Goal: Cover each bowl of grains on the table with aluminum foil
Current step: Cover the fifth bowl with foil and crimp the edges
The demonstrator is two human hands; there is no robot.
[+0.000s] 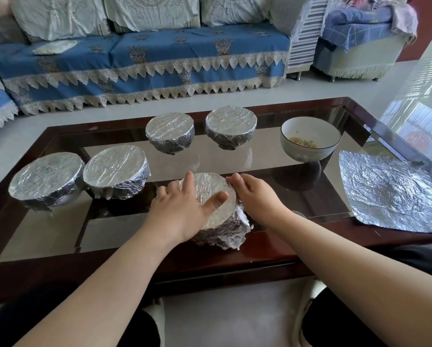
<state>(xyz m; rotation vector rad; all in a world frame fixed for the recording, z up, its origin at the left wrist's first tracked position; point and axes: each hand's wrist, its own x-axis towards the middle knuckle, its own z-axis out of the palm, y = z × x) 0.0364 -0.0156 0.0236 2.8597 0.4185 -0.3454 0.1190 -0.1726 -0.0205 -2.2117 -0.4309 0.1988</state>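
1. My left hand lies flat, fingers spread, on the foil-wrapped bowl; my right hand presses its side, clamping nothing.
2. That bowl sits at the near edge of the glass-topped table.
3. Beyond it stand four covered bowls; the uncovered bowl and a loose foil sheet lie to its right.
4. Behind the table stands a blue-draped sofa on pale floor.

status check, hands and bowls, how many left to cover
Left hand flat on near bowl, right hand pressing its foil side. Four more bowls covered. One open bowl left, foil sheet beside it. Nothing in the way.
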